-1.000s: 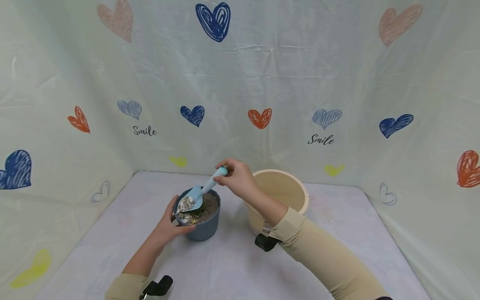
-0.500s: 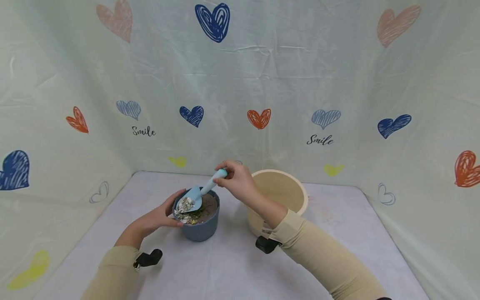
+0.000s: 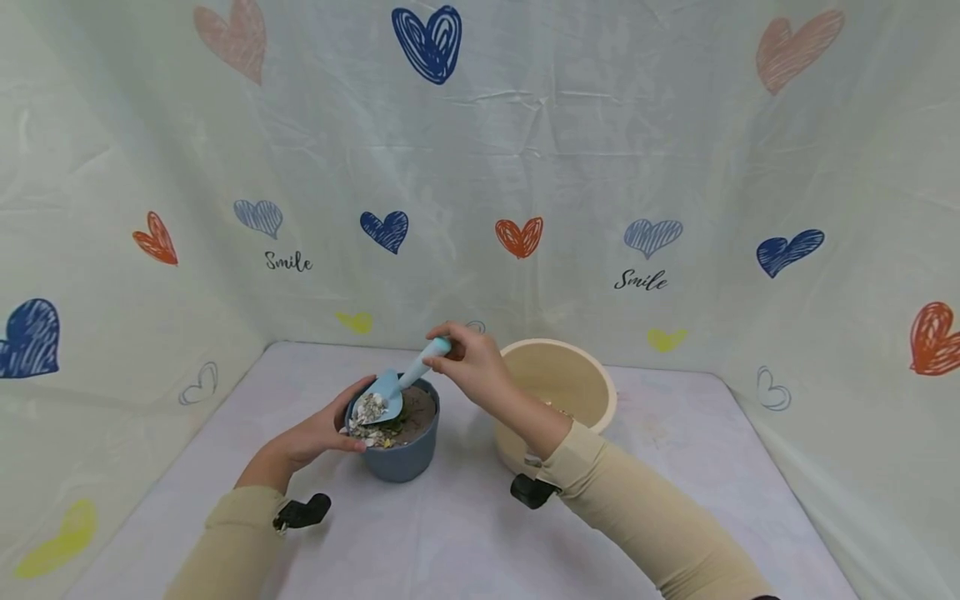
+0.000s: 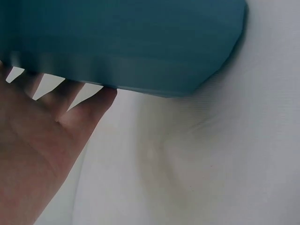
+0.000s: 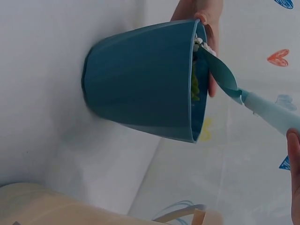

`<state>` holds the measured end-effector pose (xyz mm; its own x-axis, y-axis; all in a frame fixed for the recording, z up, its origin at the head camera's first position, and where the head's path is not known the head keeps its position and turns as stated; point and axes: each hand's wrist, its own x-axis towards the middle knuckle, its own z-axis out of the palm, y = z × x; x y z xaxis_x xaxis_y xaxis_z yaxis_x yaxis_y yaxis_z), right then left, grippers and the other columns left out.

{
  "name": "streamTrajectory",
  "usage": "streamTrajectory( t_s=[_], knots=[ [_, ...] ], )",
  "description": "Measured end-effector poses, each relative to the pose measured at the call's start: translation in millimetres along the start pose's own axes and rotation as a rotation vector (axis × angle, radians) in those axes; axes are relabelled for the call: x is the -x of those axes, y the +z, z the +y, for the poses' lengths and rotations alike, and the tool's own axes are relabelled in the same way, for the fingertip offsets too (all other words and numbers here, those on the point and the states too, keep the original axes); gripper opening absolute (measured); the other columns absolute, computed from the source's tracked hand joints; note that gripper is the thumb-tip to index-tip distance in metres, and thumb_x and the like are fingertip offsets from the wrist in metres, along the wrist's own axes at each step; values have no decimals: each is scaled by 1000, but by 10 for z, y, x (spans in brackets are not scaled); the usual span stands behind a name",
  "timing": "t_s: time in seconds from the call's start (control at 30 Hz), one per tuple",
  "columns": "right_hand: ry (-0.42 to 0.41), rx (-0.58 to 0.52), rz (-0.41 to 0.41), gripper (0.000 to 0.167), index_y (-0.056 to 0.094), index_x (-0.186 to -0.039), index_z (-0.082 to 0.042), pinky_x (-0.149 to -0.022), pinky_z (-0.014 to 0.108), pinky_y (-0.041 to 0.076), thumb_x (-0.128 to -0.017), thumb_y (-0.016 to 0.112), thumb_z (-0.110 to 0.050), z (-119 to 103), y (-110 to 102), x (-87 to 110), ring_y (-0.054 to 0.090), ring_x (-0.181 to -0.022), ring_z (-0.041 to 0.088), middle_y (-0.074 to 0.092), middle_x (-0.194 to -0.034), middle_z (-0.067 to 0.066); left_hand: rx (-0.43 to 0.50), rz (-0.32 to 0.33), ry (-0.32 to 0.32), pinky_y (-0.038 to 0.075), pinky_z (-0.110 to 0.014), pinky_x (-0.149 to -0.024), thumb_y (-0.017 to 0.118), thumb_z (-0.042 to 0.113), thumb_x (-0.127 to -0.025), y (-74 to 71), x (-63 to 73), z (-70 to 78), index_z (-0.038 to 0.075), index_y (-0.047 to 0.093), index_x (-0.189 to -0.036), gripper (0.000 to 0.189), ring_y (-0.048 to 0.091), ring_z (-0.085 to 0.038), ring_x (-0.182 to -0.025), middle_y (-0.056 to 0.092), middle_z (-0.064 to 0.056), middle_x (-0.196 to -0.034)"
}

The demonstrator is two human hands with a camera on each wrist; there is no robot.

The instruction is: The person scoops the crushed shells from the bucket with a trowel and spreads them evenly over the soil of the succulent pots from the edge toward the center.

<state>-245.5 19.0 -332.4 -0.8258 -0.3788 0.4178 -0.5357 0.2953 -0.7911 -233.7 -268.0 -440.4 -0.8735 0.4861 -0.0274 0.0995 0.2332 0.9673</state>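
Note:
A blue flower pot (image 3: 402, 463) stands upright on the table, brown soil (image 3: 422, 414) on its right side and a little green showing mid-pot. My left hand (image 3: 318, 435) grips it from the left, thumb near the front rim and fingers round the far side; the left wrist view has those fingers against the pot's wall. My right hand (image 3: 478, 367) pinches the end of a light blue hand trowel (image 3: 386, 392) by its handle. The blade (image 5: 222, 72) slants down into the pot's mouth, bearing whitish gravel (image 3: 369, 408), with more such bits heaped at the left rim.
A larger cream bucket (image 3: 592, 383) stands right of the pot, partly behind my right forearm, with some small bits inside. The white table (image 3: 450, 542) ends at a curtain (image 3: 570, 183) printed with hearts. Black wrist cameras (image 3: 306, 510) sit on both sleeves.
My left hand has shifted back along the pot's left rim, its thumb drawn leftward and its forearm raised. The trowel and right hand have barely moved.

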Motion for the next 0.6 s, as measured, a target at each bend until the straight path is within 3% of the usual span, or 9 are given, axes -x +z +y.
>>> streamTrajectory(
  t_s=[0.37, 0.6],
  knots=[
    [73, -77, -18, 31, 66, -117, -5, -67, 26, 56, -87, 73, -8, 29, 15, -70, 67, -75, 13, 69, -87, 4, 43, 103, -54, 10, -72, -106, 82, 11, -76, 114, 81, 34, 16, 7, -158, 112, 0, -51, -141, 1, -21, -159],
    [32, -48, -24, 31, 66, -118, -6, -66, 26, 56, -87, 74, -9, 6, 29, -103, 66, -74, 12, 69, -86, 4, 18, 139, -53, 14, -71, -106, 82, 9, -77, 151, 83, 30, 16, 4, -158, 112, 0, -50, -141, 0, -23, -159]
  ],
)
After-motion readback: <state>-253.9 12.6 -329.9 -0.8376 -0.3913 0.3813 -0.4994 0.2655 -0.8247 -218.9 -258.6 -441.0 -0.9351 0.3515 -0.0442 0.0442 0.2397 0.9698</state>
